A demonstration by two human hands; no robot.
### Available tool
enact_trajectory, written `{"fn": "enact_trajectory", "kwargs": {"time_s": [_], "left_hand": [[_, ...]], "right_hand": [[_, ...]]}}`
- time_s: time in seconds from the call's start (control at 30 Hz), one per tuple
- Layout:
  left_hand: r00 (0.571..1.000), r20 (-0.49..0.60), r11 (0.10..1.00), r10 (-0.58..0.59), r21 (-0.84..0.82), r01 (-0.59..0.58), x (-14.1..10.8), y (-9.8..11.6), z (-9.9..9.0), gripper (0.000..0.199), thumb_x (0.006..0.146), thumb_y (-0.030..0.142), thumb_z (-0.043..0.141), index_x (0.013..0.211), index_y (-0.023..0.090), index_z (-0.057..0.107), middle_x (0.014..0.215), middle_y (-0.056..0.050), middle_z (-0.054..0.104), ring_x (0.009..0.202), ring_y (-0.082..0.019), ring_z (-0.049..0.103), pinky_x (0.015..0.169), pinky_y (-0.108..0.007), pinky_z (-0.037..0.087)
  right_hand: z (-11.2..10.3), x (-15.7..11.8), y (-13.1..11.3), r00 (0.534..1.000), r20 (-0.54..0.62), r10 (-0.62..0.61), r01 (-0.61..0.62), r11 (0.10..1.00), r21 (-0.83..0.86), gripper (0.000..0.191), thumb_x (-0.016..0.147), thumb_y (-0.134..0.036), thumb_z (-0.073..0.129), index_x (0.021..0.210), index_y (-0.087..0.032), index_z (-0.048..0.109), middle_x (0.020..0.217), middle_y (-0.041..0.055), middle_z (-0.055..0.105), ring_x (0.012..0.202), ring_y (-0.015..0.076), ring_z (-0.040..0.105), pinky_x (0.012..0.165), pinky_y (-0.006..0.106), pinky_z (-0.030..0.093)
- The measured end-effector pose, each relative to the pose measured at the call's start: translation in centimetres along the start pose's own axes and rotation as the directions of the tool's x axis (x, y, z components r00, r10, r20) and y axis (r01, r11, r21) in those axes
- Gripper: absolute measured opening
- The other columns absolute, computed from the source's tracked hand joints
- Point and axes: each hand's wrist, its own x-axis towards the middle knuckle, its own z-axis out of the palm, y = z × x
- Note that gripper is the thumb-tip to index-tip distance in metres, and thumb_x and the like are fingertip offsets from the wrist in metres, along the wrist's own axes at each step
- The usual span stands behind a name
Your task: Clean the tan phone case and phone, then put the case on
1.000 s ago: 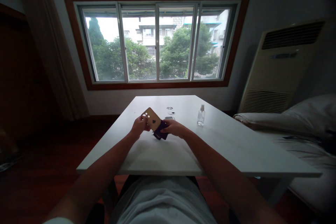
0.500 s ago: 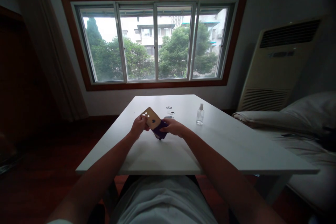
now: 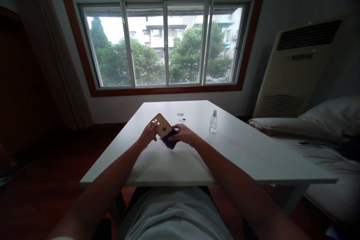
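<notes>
Tilted above the white table, a tan phone case [image 3: 162, 124] with camera holes and a dark logo is gripped at its left edge by my left hand [image 3: 148, 135]. My right hand [image 3: 183, 135] is closed around a dark purple cloth [image 3: 170, 141], which lies against the lower right end of the case. The fingers behind the case and cloth are partly hidden. Just beyond my right hand, a flat pale object [image 3: 181, 124] lies on the table, mostly covered, its kind unclear.
On the white table [image 3: 233, 157] a clear spray bottle [image 3: 213, 123] stands upright to the right. Two small round items [image 3: 180, 114] lie near the far middle. A window is behind the table, with a tall air conditioner [image 3: 295, 67] and a covered sofa [image 3: 309, 131] at right.
My right hand and the purple cloth have shifted slightly up and left along the case, and the cloth is bunched differently. My left hand keeps its hold. The whole view has shifted a little.
</notes>
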Motion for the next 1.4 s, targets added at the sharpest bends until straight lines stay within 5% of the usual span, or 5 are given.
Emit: {"fn": "enact_trajectory", "kwargs": {"time_s": [0.27, 0.57, 0.93, 1.27, 1.4], "left_hand": [[0.980, 0.188, 0.997, -0.064, 0.043, 0.057, -0.7, -0.6, 1.2, 0.038, 0.090, 0.045, 0.070, 0.110, 0.013, 0.064, 0.068, -0.002, 0.061, 0.043, -0.010, 0.052, 0.032, -0.019, 0.037], [0.905, 0.403, 0.988, -0.138, 0.119, 0.098, -1.1, -0.5, 0.4, 0.052, 0.089, 0.061, 0.066, 0.114, 0.015, 0.064, 0.068, -0.004, 0.066, 0.039, -0.010, 0.049, 0.034, -0.019, 0.037], [0.993, 0.121, 0.988, -0.002, 0.156, -0.017, -0.8, -0.6, 0.7, 0.027, 0.087, 0.040, 0.069, 0.080, 0.014, 0.066, 0.062, -0.002, 0.061, 0.047, -0.011, 0.052, 0.040, -0.020, 0.038], [0.978, -0.158, 0.979, 0.134, 0.176, -0.106, -0.8, 0.2, 0.1, 0.028, 0.086, 0.044, 0.069, 0.087, 0.016, 0.070, 0.082, -0.006, 0.071, 0.068, -0.015, 0.061, 0.053, -0.020, 0.045], [0.968, -0.209, 0.983, 0.136, 0.147, -0.107, -0.6, 0.2, -0.3, 0.035, 0.087, 0.051, 0.067, 0.087, 0.016, 0.066, 0.076, -0.004, 0.068, 0.061, -0.014, 0.059, 0.048, -0.021, 0.044]], "right_hand": [[0.1, -0.2, -0.5, 0.998, -0.059, -0.026, 0.033, 0.993, 0.110, 0.073, 0.058, -0.022, 0.096, 0.123, -0.018, 0.063, 0.098, 0.0085, 0.078, 0.087, 0.0255, 0.076, 0.072, 0.034, 0.063], [0.2, 0.2, -0.4, 0.981, -0.181, -0.071, 0.105, 0.977, 0.186, 0.069, 0.065, -0.022, 0.091, 0.127, -0.017, 0.060, 0.106, 0.0113, 0.075, 0.088, 0.0237, 0.075, 0.075, 0.034, 0.064], [-0.3, 0.0, -0.7, 0.993, -0.098, -0.061, 0.083, 0.966, 0.246, 0.062, 0.070, -0.014, 0.083, 0.127, -0.020, 0.060, 0.110, 0.0085, 0.075, 0.095, 0.0227, 0.076, 0.078, 0.032, 0.064], [1.2, -1.1, -0.4, 0.977, 0.209, 0.044, -0.067, 0.992, 0.103, 0.061, 0.058, -0.014, 0.094, 0.113, -0.015, 0.068, 0.107, 0.0122, 0.077, 0.096, 0.0285, 0.076, 0.080, 0.040, 0.065], [1.6, -0.7, 0.1, 0.984, 0.180, 0.018, -0.028, 0.998, 0.052, 0.062, 0.058, -0.013, 0.093, 0.114, -0.014, 0.066, 0.102, 0.0116, 0.078, 0.094, 0.0290, 0.076, 0.080, 0.041, 0.065]]}}
